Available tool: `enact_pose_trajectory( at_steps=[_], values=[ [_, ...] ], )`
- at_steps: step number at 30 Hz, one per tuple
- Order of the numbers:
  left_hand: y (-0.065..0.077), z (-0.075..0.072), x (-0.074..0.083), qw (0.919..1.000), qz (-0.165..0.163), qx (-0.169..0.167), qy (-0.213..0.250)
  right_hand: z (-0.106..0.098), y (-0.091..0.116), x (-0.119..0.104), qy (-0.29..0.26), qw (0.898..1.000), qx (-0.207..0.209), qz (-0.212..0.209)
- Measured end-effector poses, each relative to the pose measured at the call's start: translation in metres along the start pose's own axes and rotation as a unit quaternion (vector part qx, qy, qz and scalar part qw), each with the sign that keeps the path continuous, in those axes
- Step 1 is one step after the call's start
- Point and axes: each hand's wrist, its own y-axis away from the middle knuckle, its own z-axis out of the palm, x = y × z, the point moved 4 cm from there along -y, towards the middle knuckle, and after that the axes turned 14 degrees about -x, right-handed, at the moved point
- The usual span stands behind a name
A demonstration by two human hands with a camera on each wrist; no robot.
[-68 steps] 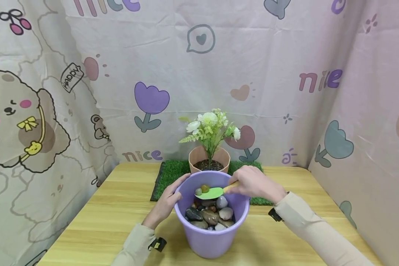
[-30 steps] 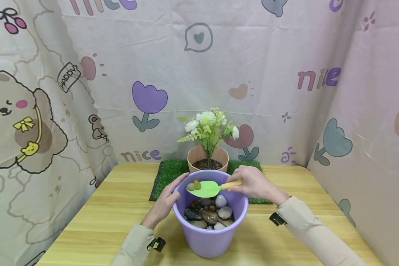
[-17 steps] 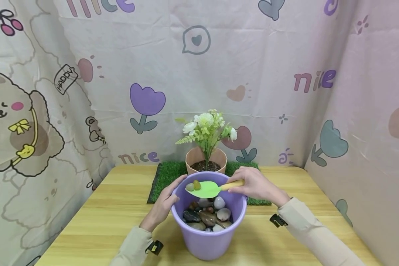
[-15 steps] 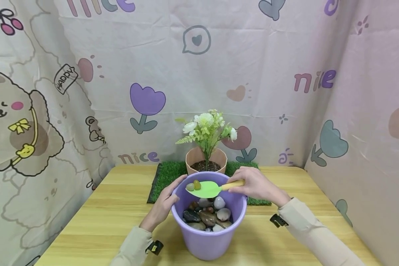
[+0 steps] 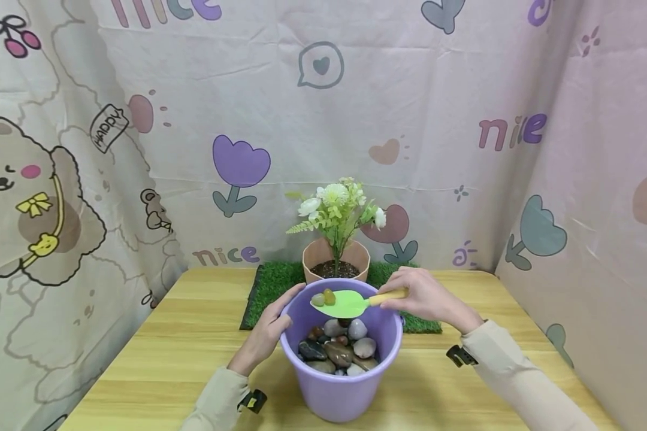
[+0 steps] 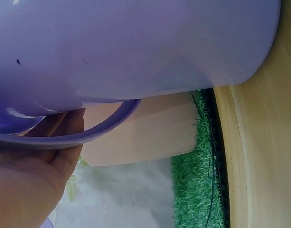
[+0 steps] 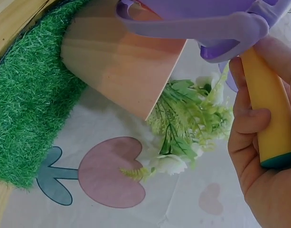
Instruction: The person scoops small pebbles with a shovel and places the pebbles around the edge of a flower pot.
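Observation:
A purple bucket (image 5: 339, 392) stands on the table, holding several dark, brown and grey stones (image 5: 338, 353). My left hand (image 5: 266, 329) grips its left rim; in the left wrist view the fingers reach behind the purple bucket handle (image 6: 109, 124). My right hand (image 5: 423, 296) holds a small trowel by its yellow handle (image 7: 268, 104), fingers wrapped round it. Its light green blade (image 5: 347, 304) hangs level over the bucket's opening. Near the blade's tip lie two small pebbles, a greyish pebble (image 5: 317, 300) and an amber pebble (image 5: 329, 297).
Behind the bucket, a peach flowerpot (image 5: 311, 263) with white flowers (image 5: 334, 200) and dark soil stands on a green grass mat (image 5: 280, 278). The wooden table (image 5: 167, 353) extends to both sides. A patterned cloth backdrop (image 5: 302, 120) encloses it at the back and sides.
My right hand has raised the trowel from lower inside the bucket, first shifting left, then slightly right in the last half second. Both pebbles stay on the blade. My left hand keeps its grip.

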Motion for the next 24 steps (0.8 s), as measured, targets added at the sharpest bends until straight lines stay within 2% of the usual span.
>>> enact_pose_trajectory(
  at_steps=[4, 12, 24],
  values=[
    [-0.001, 0.0, 0.0, 1.0, 0.006, 0.002, -0.002, -0.001, 0.003, 0.002, -0.005, 1.0, -0.001, 0.003],
    [-0.001, 0.0, 0.001, 0.9999, 0.009, 0.006, 0.0, -0.013, 0.001, 0.004, 0.015, 0.999, 0.02, -0.027],
    [0.0, 0.001, 0.003, 0.9999, 0.008, 0.008, -0.002, -0.039, -0.015, 0.012, 0.037, 0.999, 0.011, 0.035]
  ],
)
